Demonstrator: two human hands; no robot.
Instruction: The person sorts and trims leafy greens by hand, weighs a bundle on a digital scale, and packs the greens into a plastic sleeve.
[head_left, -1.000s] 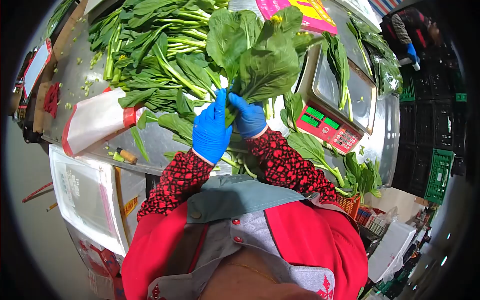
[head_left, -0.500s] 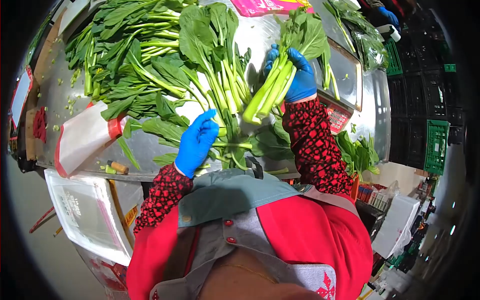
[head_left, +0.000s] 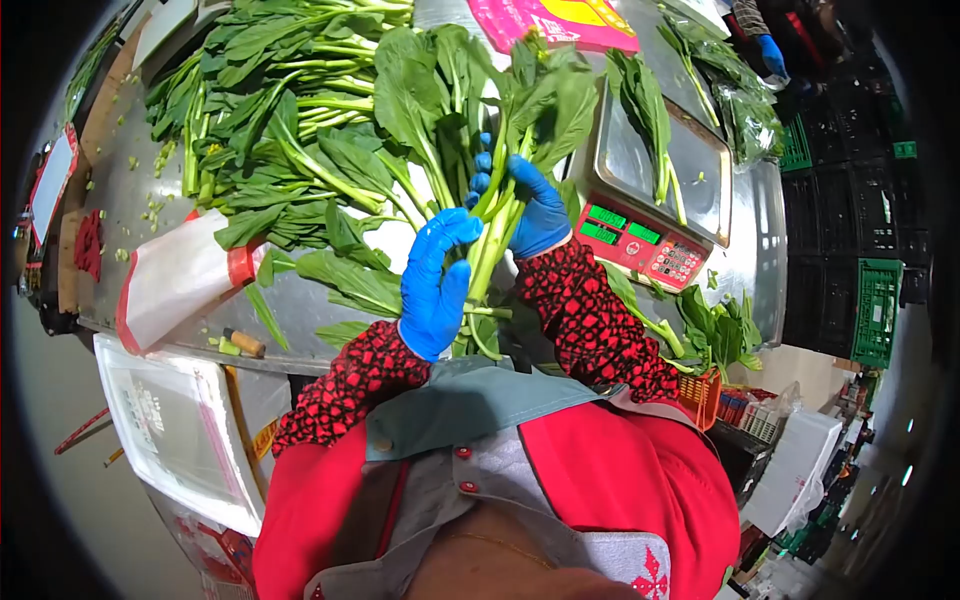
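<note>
Blue gloves cover both my hands. Wrapped round a bunch of leafy green stalks, like choy sum (head_left: 490, 255), is my right hand (head_left: 540, 212); the leaves point away from me and the pale stalk ends towards me. My left hand (head_left: 430, 290) is cupped against the left side of those stalks, thumb apart from its fingers. More loose stalks (head_left: 415, 95) lie just behind and left of the hands. Some stalk ends below the bunch are partly hidden by my left hand.
A large heap of greens (head_left: 270, 120) covers the table's left half. On the right stands a scale (head_left: 640, 235) with a lit display and stalks on its tray. A pink packet (head_left: 550, 25) lies at the back. A knife handle (head_left: 245, 343) shows near the front edge.
My right hand has carried its bunch left and towards me, away from the scale. My left hand has moved right, up against the stalks. The scale's display is now uncovered.
</note>
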